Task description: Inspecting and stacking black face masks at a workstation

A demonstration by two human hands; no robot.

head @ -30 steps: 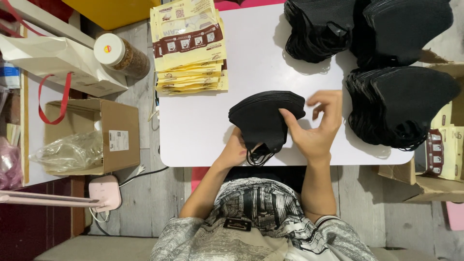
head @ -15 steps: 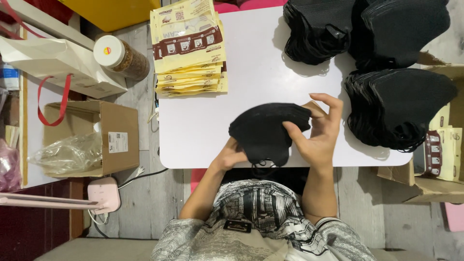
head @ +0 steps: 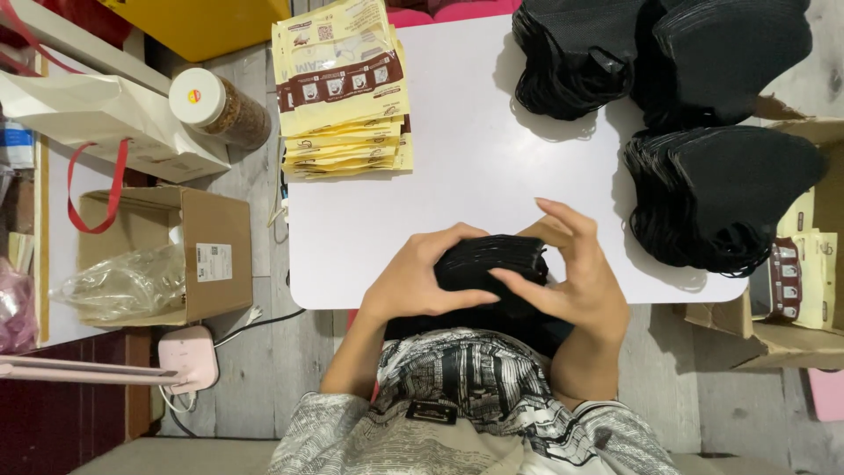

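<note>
At the counter's (head: 492,185) near edge, both my left hand (head: 420,280) and right hand (head: 571,283) have fingers clamped on a black mask stack (head: 489,264), which could fan apart if my hold loosens.

Bright, even light; soft shadows beside the black stacks (head: 721,202); sharp focus throughout.

A stack of flat yellow pouches (head: 345,88) with brown bands is lying at the surface's far left corner. Left of it, a white-lidded jar (head: 220,105) is resting beside a white bag (head: 105,114). A brown box (head: 189,255) bearing a white label (head: 214,262) is sitting nearer. More yellow pouches (head: 804,268) are standing far right.
</note>
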